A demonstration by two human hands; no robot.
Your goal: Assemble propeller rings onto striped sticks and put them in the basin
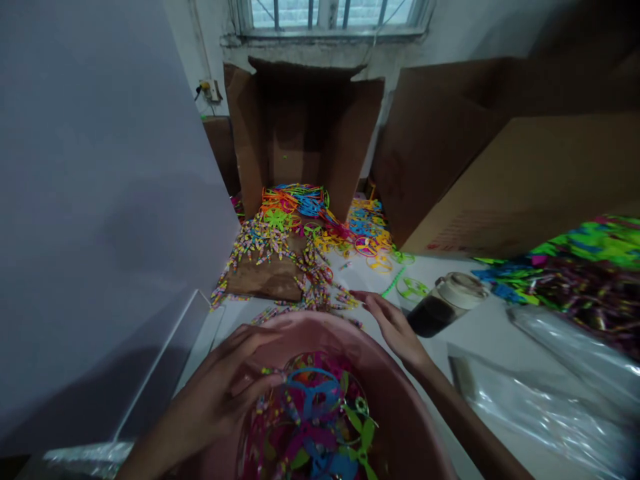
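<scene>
Head view: left hand (225, 381) curls over toys (320, 415) in the pink tub (403, 393), grip unclear; right hand (395, 327) lies flat, fingers straight, near little sticks (320, 298).

Both bare: left hand (225, 390), right hand (395, 328). Forearms bare as well, as far as the bottom edge of the view. Right forearm looks slim and long. Fine detail on the fingers is lost to dim light and blur.

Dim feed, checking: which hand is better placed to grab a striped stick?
Likely the right hand: its fingertips reach the striped plastic sticks past the round pink plastic basin; left hand rests inside it.
</scene>
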